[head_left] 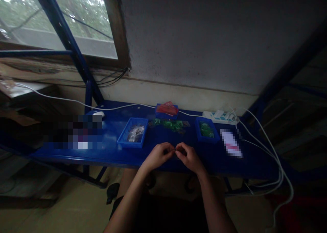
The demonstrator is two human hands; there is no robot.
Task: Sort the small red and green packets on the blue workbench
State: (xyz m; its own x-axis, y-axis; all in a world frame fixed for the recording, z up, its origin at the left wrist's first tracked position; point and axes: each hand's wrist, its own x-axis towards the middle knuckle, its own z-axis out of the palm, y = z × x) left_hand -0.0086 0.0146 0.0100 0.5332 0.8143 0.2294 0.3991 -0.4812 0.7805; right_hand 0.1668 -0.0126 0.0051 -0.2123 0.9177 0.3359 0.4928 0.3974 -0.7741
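My left hand (161,153) and my right hand (189,157) meet fingertip to fingertip above the front of the blue table (107,158). Both have thumb and fingers pinched; whatever they hold is too small and dark to name. A blue bin (130,145) to the left contains clear, silvery small packets (136,134). Just beyond my hands lies a loose spread of small green pieces (171,125). Behind it, red strips (167,108) fill another blue bin (166,116). Right of my hands, a third blue bin (207,139) has green pieces (206,130) inside.
A white power strip (219,117) with plugs and white cables (282,165) occupies the back right. A blurred-out white and red item (231,143) lies at right. Towards the left are a white object (98,114) and a pixelated patch. Blue frame posts (76,63) rise beside the table.
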